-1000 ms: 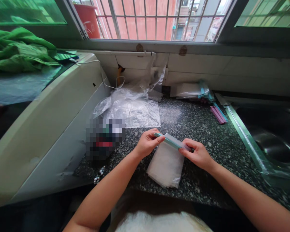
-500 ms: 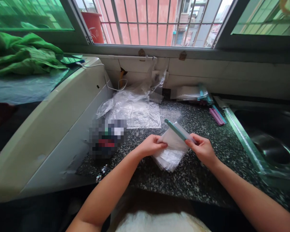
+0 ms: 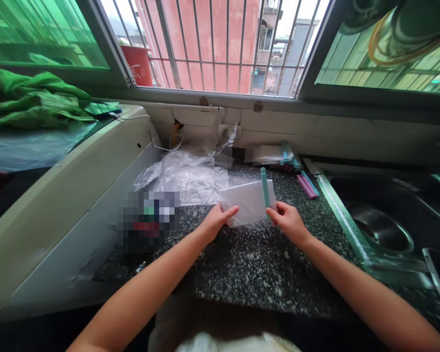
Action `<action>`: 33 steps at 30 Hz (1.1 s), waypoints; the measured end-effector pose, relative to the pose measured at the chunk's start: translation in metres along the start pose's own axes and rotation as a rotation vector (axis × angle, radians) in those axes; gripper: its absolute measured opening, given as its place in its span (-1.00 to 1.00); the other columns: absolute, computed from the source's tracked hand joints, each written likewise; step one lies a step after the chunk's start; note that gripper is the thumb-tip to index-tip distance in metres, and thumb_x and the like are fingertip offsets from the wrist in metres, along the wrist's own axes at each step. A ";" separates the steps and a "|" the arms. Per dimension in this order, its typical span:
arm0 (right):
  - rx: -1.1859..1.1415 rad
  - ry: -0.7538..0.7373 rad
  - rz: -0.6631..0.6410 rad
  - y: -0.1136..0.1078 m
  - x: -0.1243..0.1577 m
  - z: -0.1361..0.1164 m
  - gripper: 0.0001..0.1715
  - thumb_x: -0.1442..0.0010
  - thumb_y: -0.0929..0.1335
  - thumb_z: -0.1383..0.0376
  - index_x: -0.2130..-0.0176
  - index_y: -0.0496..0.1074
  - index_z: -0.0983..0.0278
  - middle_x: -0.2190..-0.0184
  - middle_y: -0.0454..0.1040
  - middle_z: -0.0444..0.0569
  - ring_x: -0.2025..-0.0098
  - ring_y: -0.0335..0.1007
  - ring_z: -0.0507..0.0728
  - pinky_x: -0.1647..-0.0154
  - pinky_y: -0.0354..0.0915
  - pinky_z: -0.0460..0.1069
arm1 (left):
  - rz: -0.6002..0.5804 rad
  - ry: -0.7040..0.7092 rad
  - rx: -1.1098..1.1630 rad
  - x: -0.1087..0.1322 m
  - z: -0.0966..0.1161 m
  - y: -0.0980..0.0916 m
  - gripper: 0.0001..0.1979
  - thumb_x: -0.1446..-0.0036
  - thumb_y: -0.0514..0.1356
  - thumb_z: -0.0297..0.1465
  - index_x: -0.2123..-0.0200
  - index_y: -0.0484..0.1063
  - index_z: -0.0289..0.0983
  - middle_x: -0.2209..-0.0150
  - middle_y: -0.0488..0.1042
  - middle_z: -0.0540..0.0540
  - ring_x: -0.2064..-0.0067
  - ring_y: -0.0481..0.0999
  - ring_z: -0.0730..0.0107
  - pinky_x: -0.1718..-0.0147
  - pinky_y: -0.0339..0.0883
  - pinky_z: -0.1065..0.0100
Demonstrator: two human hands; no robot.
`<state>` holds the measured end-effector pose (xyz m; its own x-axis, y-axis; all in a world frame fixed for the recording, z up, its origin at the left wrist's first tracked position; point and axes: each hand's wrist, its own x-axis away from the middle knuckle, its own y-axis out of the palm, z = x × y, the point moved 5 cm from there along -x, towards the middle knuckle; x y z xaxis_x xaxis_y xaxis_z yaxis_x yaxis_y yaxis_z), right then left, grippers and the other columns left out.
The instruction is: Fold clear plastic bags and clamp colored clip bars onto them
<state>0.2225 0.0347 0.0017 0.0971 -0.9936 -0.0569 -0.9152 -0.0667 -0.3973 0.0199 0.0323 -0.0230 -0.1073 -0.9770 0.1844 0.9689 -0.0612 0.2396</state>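
A stack of clear plastic bags (image 3: pixel 244 205) is held up above the dark speckled counter (image 3: pixel 256 264). A teal sealing clip (image 3: pixel 264 188) runs upright along the stack's right edge. My left hand (image 3: pixel 216 221) pinches the stack's lower left corner, thumb on top. My right hand (image 3: pixel 288 222) grips the lower end of the clip and the bags' right edge. Both hands are closed on the bundle.
Loose clear plastic sheets (image 3: pixel 185 173) lie at the back left of the counter. More clipped bags (image 3: pixel 269 155) and pink and blue clips (image 3: pixel 308 186) lie by the wall. A steel sink (image 3: pixel 381 230) is on the right, a white appliance (image 3: pixel 69 195) on the left.
The bag stack has been lifted off the counter and turned, so the clip now stands upright on the right. My view has tilted upward toward the window.
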 end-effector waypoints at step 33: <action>1.051 -0.097 0.532 -0.114 -0.204 -0.012 -0.50 -0.12 0.25 0.10 0.05 0.43 0.34 0.14 0.41 0.23 0.28 0.39 0.26 0.38 0.22 0.05 | 0.249 0.305 -0.831 -0.209 0.058 0.105 -0.63 -0.15 0.05 -0.39 -0.03 0.28 -0.35 0.04 0.41 -0.28 0.01 0.41 0.21 0.03 0.27 0.27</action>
<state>0.3026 0.2439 0.0702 -0.1286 -0.8597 -0.4943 -0.0829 0.5061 -0.8585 0.1307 0.2418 0.0189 0.0750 -0.9861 -0.1486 0.8174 0.1461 -0.5572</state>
